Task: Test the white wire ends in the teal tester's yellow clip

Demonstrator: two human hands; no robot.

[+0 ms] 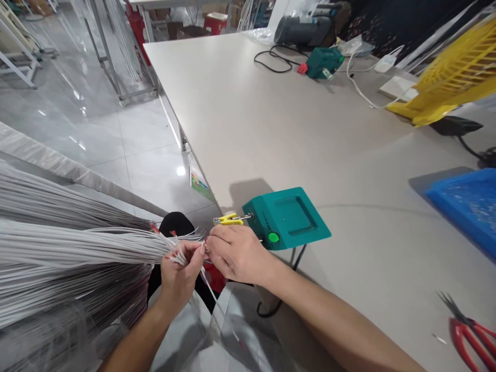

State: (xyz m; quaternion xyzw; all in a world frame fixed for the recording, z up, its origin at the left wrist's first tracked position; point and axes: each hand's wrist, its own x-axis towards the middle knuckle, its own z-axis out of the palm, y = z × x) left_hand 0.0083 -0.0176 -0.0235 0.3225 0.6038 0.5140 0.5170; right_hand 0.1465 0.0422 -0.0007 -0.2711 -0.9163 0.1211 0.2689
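Note:
My left hand (pixel 181 266) is closed around several white cables (pixel 176 253) with red ends, part of a large bundle (pixel 85 245) hanging at the left. Against its fingertips, my right hand (pixel 236 253) pinches a cable end; the exact tip is hidden between the fingers. Just beyond my right hand stands a green device (pixel 289 217) with a round green button (pixel 273 237). From its side sticks a metal pin with a yellow clip (pixel 228 219) on it. One loose cable (pixel 220 307) hangs down over my lap.
Red-handled scissors (pixel 470 328) lie at the table's (pixel 271 113) lower right, near a small white scrap. Further back are a blue tray (pixel 470 206), a yellow fan (pixel 453 72), another green device (pixel 324 62) and a dark motor (pixel 302 31). A wheeled rack (pixel 112 77) stands on the floor.

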